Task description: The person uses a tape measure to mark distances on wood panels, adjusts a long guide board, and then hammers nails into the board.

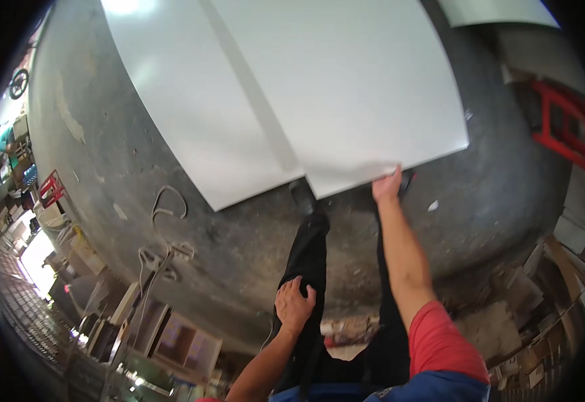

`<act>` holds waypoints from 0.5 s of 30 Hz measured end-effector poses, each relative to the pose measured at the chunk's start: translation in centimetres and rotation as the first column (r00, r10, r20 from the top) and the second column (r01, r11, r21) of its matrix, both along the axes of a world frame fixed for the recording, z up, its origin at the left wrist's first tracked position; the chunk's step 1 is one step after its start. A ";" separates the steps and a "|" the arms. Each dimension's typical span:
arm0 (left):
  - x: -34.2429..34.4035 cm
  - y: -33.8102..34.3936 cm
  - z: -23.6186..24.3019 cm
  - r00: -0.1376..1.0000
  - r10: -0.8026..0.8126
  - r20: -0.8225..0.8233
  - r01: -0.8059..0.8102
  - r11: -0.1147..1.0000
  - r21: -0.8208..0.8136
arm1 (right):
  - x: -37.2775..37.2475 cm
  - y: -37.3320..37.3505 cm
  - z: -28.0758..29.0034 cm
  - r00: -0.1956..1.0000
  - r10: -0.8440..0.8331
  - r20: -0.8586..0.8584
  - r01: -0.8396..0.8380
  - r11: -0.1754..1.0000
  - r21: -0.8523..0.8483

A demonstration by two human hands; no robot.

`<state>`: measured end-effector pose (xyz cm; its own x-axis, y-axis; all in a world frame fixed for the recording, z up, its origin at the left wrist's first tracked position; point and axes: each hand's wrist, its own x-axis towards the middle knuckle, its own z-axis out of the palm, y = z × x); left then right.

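A large white panel [359,87] lies on the grey concrete floor [138,154], partly over a second white panel [192,114] to its left. My right hand [387,186] reaches down and grips the near edge of the upper panel, which bends up slightly there. My left hand [294,305] rests on my left thigh, on black trousers, fingers curled and holding nothing. A dark shoe [302,195] stands at the panel's edge.
A white cable [162,234] loops across the floor at the left. Red metal frames stand at the right [567,130] and far left [50,187]. Boxes and clutter line the left edge, debris and boards the lower right [540,288]. Another white sheet [500,12] lies at the top right.
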<state>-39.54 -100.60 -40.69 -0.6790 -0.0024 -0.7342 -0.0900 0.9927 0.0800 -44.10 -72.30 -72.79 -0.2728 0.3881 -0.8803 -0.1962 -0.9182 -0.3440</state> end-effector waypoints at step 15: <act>0.7 -11.7 4.1 0.806 0.395 0.442 -0.570 0.720 0.396 | -7.3 -0.3 43.7 0.978 0.208 -0.012 -0.208 0.977 -0.054</act>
